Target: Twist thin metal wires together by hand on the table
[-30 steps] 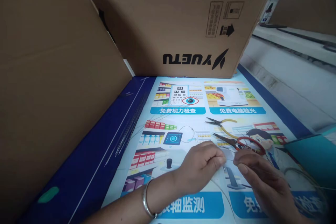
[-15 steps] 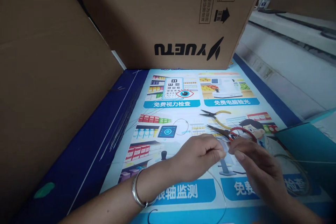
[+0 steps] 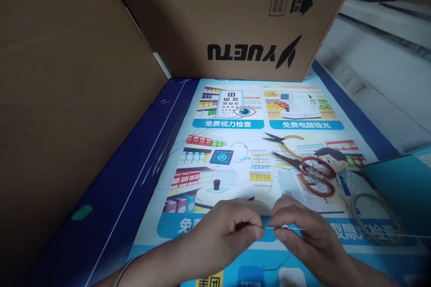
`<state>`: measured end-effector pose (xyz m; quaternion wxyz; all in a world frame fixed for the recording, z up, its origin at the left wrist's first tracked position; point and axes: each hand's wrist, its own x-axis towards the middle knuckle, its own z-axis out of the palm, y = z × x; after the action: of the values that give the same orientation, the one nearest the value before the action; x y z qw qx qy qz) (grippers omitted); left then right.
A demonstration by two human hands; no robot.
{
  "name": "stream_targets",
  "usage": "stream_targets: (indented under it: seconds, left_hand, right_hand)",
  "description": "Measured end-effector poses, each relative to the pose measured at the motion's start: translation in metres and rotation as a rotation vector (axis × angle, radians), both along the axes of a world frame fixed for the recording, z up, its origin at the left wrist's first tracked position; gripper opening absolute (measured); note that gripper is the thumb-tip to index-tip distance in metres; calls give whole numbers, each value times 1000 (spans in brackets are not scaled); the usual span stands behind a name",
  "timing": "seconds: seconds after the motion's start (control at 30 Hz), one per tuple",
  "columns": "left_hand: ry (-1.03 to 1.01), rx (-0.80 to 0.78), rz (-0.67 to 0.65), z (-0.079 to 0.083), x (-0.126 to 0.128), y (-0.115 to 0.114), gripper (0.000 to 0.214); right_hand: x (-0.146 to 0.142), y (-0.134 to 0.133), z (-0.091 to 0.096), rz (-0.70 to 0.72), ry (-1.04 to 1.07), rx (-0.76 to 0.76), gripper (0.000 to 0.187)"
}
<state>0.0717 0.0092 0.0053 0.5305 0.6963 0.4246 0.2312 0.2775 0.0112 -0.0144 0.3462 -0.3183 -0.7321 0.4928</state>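
My left hand (image 3: 229, 235) is closed, its thumb and index finger pinching a thin wire (image 3: 269, 228). Close beside it on the right, my right hand (image 3: 305, 235) pinches the same wire between thumb and fingertips. A pale strand stretches from there toward the right edge of the view. Beyond the hands lie red-handled scissors (image 3: 332, 168), with several short wire pieces around the handles. Just behind the scissors are pliers with yellow handles (image 3: 293, 137). To the right of my right hand rests a coil of wire (image 3: 353, 215).
A printed blue and white sheet (image 3: 264, 132) covers the table. Cardboard panels (image 3: 188, 18) stand at the back and left. Several loose wires (image 3: 164, 148) lie on the dark blue strip at left. A teal box (image 3: 397, 179) sits at right.
Both hands have come lower and nearer to me, still pinching the wire, with a short stretch showing between them. The scissors' handles are now uncovered. The view has shifted slightly.
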Motion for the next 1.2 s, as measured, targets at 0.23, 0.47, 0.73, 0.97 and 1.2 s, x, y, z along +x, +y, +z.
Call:
stream_targets:
  seconds: [0.23, 0.47, 0.73, 0.97, 1.2]
  left_hand:
    - [75, -77, 48, -8, -20, -28, 14]
    - [57, 20, 64, -4, -29, -42, 15]
    - [168, 161, 16, -3, -31, -53, 13]
    - [242, 281, 9, -2, -32, -67, 15]
    - [239, 252, 84, -3, -43, -77, 15]
  right_hand:
    - [-17, -10, -7, 106, 5, 19, 20]
    - [-21, -17, -8, 168, 31, -70, 24]
    - [-23, -21, -7, 193, -26, -90, 20]
    - [-30, -31, -6, 202, -29, -22, 18]
    - [-23, -35, -5, 55, 46, -185, 15]
